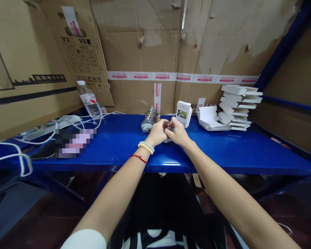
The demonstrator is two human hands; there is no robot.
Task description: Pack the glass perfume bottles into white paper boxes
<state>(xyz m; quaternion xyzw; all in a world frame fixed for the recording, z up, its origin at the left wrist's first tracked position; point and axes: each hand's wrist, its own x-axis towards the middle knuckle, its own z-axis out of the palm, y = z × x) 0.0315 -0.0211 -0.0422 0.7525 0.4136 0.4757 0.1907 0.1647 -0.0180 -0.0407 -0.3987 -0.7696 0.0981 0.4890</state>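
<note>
My left hand (158, 132) and my right hand (178, 132) meet over the middle of the blue table, fingers bent and pinched together. Between the fingertips a small shiny thing (171, 128) shows in part; its kind is too small to make out. Just behind my left hand lies a clear cylindrical container (149, 119) with dark, shiny contents. A small white box (184, 114) with a green and white flower picture stands upright behind my right hand. Something flat and pale (167, 140) lies below my fingers, mostly covered by them.
Folded white cartons (238, 107) are stacked at the back right, beside open white card pieces (209, 118). A water bottle (89, 100), white cables (23, 155) and a power strip (59, 121) are at the left. Cardboard (145, 45) walls the back of the blue table (238, 152).
</note>
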